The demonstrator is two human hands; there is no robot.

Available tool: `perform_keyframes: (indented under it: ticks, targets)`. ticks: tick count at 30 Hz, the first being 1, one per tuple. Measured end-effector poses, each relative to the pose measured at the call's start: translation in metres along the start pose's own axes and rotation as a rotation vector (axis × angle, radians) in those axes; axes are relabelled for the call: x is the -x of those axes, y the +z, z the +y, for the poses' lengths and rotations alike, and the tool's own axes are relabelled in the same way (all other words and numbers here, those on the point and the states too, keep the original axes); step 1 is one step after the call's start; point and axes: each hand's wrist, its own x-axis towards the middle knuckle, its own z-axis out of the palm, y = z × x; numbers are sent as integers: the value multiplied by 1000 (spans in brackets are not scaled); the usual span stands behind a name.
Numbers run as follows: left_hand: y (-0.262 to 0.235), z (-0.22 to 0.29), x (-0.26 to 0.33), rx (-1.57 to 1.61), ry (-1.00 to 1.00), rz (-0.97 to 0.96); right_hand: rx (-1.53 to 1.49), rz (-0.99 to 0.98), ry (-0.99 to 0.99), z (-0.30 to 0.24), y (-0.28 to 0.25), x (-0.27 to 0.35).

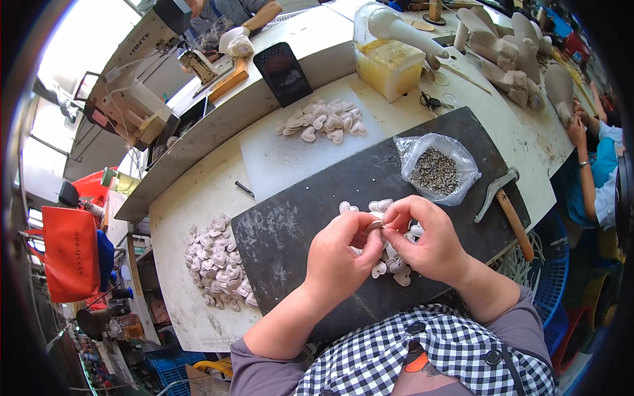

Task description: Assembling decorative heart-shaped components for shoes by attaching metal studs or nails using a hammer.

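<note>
Above a black mat [290,224] my two hands meet, fingertips close together. My left hand [338,254] pinches a small pale heart-shaped fabric patch [374,225] between thumb and forefinger. Against its edge, the thumb and forefinger of my right hand [426,239] are pressed together; whatever they hold is too small and hidden to name. Beneath both hands lies a loose group of similar padded hearts [398,267], partly covered by my fingers. A clear plastic bag [436,168] of small metal studs sits open on the mat beyond my right hand.
A hammer [512,221] lies at the mat's right edge. Heart piles rest on the table at left [218,264] and on a white board [264,165]. Behind stand a phone [284,74], a yellowish block [389,66] and shoe lasts [508,59]. Other people work at the back and right.
</note>
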Motion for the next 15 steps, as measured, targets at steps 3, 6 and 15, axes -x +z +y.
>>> perform_keyframes:
  ticks: [3,6,15]
  targets:
    - [-16,-2,-3,-39,-146,-89,113,-111,49,-5,-10,-1]
    - [-26,-10,-11,-152,-181,-117,614,114,-47,26,-40,-12]
    - [-45,-115,-140,-463,94,425,903,112,-87,73,-36,-31]
